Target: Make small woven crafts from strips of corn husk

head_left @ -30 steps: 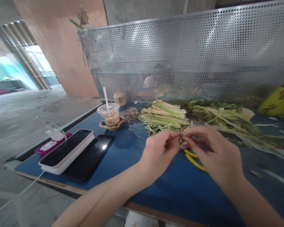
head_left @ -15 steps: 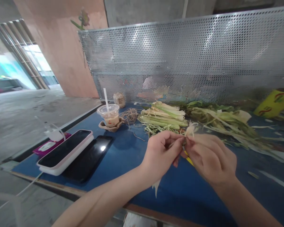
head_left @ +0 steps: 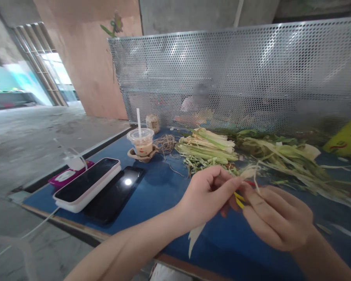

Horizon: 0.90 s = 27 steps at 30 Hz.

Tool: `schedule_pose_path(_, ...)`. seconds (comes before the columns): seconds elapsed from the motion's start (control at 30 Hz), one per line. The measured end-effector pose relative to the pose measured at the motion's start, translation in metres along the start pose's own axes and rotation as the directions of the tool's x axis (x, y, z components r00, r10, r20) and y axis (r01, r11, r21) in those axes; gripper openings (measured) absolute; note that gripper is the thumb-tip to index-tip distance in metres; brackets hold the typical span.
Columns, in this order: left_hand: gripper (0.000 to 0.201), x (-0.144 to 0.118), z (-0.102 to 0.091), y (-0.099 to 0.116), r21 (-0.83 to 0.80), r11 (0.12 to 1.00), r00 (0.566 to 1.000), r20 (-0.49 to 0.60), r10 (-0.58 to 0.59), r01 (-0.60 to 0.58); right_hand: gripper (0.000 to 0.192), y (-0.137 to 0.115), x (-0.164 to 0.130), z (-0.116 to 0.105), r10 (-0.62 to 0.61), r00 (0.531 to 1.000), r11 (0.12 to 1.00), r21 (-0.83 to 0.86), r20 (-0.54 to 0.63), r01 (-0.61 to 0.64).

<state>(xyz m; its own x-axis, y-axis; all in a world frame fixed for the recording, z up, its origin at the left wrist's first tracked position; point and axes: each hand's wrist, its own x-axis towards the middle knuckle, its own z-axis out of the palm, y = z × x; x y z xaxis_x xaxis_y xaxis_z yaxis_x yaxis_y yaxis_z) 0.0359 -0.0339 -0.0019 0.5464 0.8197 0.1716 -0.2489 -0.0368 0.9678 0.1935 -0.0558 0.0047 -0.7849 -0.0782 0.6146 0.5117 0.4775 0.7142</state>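
My left hand [head_left: 206, 191] is closed in a pinch on a pale corn husk strip [head_left: 248, 172], its frayed end sticking up past the fingertips. A pale, pointed strip [head_left: 194, 239] hangs below the same hand. My right hand [head_left: 279, 216] is closed too, thumb and fingers meeting at the husk by the left fingertips. Between the hands shows a yellow and red object [head_left: 239, 200], mostly hidden; I cannot tell whether it is held. Just beyond lie a stack of trimmed husks [head_left: 206, 146] and small green scraps [head_left: 197, 163].
Loose long husks [head_left: 289, 160] spread at the back right near a yellow packet [head_left: 346, 138]. To the left are a lidded drink cup [head_left: 142, 142], tangled twine [head_left: 166, 144], a jar [head_left: 153, 123], a phone on a white case [head_left: 89, 181] and a black tablet [head_left: 114, 197]. A perforated metal screen [head_left: 169, 66] stands behind.
My right hand has shifted right and lower, turning so its back shows more. More of the frayed husk end now stands out. The whole scene sits slightly further right in view.
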Motion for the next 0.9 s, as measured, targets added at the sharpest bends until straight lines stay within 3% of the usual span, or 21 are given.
schedule_pose_path(0.27,0.021,0.003,-0.005,0.000,0.124,0.992,0.994,0.109,-0.015,0.002,0.027,0.001,0.007,-0.004,-0.131,0.984,0.991,0.057,0.125,0.125)
schedule_pose_path(0.47,0.022,0.005,-0.006,-0.003,0.140,0.990,0.995,0.103,0.014,-0.028,0.031,-0.001,0.003,-0.003,-0.083,0.979,0.993,0.096,0.185,0.066)
schedule_pose_path(0.7,0.020,0.003,-0.005,-0.001,0.118,0.993,0.995,0.099,-0.011,-0.001,0.008,0.001,-0.005,-0.002,0.070,0.997,0.997,-0.037,0.035,-0.069)
schedule_pose_path(0.9,0.018,0.002,-0.005,-0.005,0.145,0.984,0.987,0.135,0.088,-0.108,0.011,0.001,-0.011,0.000,0.110,0.994,0.992,-0.071,0.021,-0.108)
